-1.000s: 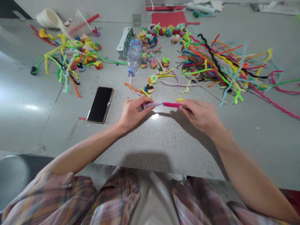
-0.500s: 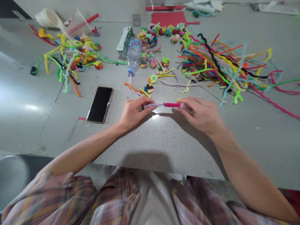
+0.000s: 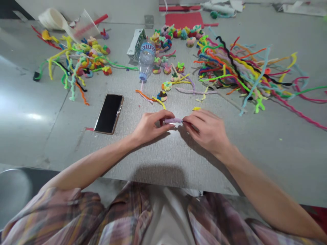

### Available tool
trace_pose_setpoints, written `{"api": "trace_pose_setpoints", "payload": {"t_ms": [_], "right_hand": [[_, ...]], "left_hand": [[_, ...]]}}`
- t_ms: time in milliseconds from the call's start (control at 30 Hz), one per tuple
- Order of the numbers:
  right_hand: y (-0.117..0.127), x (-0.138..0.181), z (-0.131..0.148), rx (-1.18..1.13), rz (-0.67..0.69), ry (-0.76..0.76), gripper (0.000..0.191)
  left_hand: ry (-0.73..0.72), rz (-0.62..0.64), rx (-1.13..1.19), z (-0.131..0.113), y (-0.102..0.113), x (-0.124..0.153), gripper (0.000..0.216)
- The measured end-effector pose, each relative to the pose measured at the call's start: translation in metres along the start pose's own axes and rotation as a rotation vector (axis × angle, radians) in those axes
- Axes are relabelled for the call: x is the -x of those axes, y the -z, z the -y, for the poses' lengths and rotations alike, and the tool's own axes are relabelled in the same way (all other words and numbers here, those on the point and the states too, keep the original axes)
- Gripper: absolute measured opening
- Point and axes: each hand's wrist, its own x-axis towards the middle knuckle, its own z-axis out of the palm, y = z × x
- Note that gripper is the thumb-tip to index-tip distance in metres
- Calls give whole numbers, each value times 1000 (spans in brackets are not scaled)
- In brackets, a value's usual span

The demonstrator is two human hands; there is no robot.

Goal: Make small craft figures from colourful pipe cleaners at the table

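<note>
Between my hands is a coiled pipe cleaner (image 3: 173,120), its lilac part showing as a short wound strip just above the table. My left hand (image 3: 152,126) pinches the left end of it between thumb and fingers. At the other end, the fingertips of my right hand (image 3: 205,131) are closed on the strip and hide the rest of it. A small yellow tip (image 3: 196,108) sticks out behind my right fingers. Just beyond the hands lie a small multicoloured coiled piece (image 3: 161,96) and a yellow pipe cleaner (image 3: 158,101).
A phone (image 3: 109,114) lies left of my hands. Behind stand a plastic bottle (image 3: 146,61) and a small carton (image 3: 136,45). Loose pipe cleaners (image 3: 242,68) are heaped at right, a tangled coloured pile (image 3: 87,58) at left. Plastic cups (image 3: 83,27) and red sheet (image 3: 184,20) sit farther back.
My right hand has moved left along the strip, covering the bright pink coil that showed before. My left hand has shifted slightly right and nearer to me.
</note>
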Motion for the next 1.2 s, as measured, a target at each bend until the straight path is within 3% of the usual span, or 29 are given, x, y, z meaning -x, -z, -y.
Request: {"api": "trace_pose_setpoints", "payload": {"t_ms": [333, 700, 1000, 1200], "right_hand": [[3, 0, -5, -130, -24, -49, 19], [2, -2, -2, -272, 32, -59, 18], [3, -2, -1, -273, 38, -49, 17], [5, -1, -6, -281, -10, -98, 16]], "left_hand": [[-30, -126, 72, 1, 0, -2, 17], [32, -79, 151, 5, -1, 1, 27], [-38, -69, 112, 4, 0, -2, 14], [-34, -62, 73, 3, 4, -5, 20]]}}
